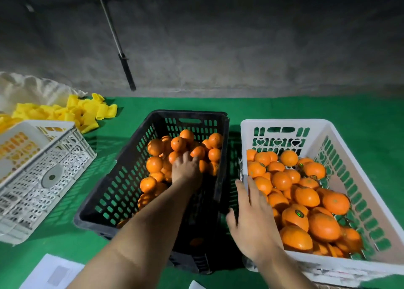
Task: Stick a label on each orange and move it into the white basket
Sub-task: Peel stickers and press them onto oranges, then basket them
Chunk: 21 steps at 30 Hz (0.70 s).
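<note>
A black basket (113, 190) in the middle of the green table holds loose oranges (154, 164). My left hand (185, 170) reaches deep into it and lies on the pile, fingers bent down among the fruit; whether it grips one is hidden. To the right stands the white basket (284, 123), filled with oranges (306, 196), some with a small dark label (299, 213). My right hand (251, 214) hovers over the white basket's left wall with fingers straight and spread, holding nothing.
A white crate (72, 157) lies tilted at the left with a grey disc (52, 176) on its side. Behind it are yellow foam sleeves (83, 114) and a white bag (26, 87). White paper (54, 271) lies at the near edge. A metal rod (122, 55) leans on the concrete wall.
</note>
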### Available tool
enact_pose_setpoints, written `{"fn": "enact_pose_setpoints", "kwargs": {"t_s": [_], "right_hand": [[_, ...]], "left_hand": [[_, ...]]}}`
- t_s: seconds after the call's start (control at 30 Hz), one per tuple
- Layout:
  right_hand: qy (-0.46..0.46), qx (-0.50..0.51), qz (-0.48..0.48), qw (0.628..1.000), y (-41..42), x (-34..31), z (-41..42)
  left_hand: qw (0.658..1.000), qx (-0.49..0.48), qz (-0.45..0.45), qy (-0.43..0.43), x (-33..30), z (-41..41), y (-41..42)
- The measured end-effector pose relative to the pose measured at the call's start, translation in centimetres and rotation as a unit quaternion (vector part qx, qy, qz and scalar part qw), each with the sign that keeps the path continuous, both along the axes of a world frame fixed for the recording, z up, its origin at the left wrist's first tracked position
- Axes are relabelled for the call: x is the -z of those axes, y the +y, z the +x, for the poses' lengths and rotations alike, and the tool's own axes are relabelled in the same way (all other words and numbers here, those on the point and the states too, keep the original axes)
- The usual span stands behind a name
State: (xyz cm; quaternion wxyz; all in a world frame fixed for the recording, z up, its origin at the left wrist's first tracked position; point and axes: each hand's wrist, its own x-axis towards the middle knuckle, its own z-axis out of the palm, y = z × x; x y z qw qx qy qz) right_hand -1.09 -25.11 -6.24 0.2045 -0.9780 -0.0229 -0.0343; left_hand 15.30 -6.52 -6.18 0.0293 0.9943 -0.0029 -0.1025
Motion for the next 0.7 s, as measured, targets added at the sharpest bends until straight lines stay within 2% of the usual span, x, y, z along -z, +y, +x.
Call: {"fn": "enact_pose_setpoints", "kwargs": {"t_s": [0.07,0.17,0.3,0.33,0.37,0.4,0.43,0.47,0.5,0.53,0.57,0.6,0.67,0.7], "right_hand": [[0.007,-0.006,-0.006,1.000,0.0,0.2,0.2],[0.018,-0.006,-0.016,1.000,0.2,0.7,0.4],[0.008,-0.010,-0.026,1.000,0.4,0.9,0.4],[0.010,-0.007,-0.028,1.000,0.3,0.8,0.4],[0.015,-0.004,-0.026,1.000,0.3,0.8,0.4],[0.016,-0.002,-0.023,1.000,0.4,0.7,0.4],[0.015,0.000,-0.020,1.000,0.4,0.8,0.4],[0.014,-0.001,-0.019,1.000,0.3,0.8,0.4],[0.016,-0.002,-0.018,1.000,0.4,0.8,0.4],[0.015,-0.003,-0.018,1.000,0.4,0.7,0.4],[0.013,-0.001,-0.019,1.000,0.5,0.6,0.3],[0.012,0.002,-0.022,1.000,0.5,0.6,0.3],[0.006,0.006,-0.030,1.000,0.7,0.4,0.1],[0.003,0.007,-0.032,0.999,0.8,0.3,0.0]], "left_hand": [[0.998,-0.052,0.014,0.025,1.3,1.8,1.9],[0.995,-0.076,-0.038,0.061,2.8,3.3,4.4],[0.995,-0.067,-0.074,0.016,3.4,4.7,5.5],[0.990,-0.099,-0.099,0.015,3.4,4.8,5.6],[0.974,-0.144,-0.173,0.018,3.4,4.6,5.7],[0.944,-0.170,-0.283,0.014,3.1,4.2,5.7],[0.887,-0.200,-0.417,-0.004,2.9,3.8,5.6],[0.829,-0.231,-0.509,0.000,2.9,3.4,5.7],[0.788,-0.249,-0.563,0.011,2.4,2.7,5.8],[0.771,-0.244,-0.587,0.036,1.4,1.9,5.7],[0.770,-0.230,-0.593,0.052,0.7,1.3,5.5],[0.788,-0.206,-0.578,0.051,-0.1,0.6,5.1],[0.874,-0.112,-0.472,-0.009,-1.7,-1.3,4.4],[0.893,-0.073,-0.441,-0.054,-2.3,-2.8,3.9]]}}
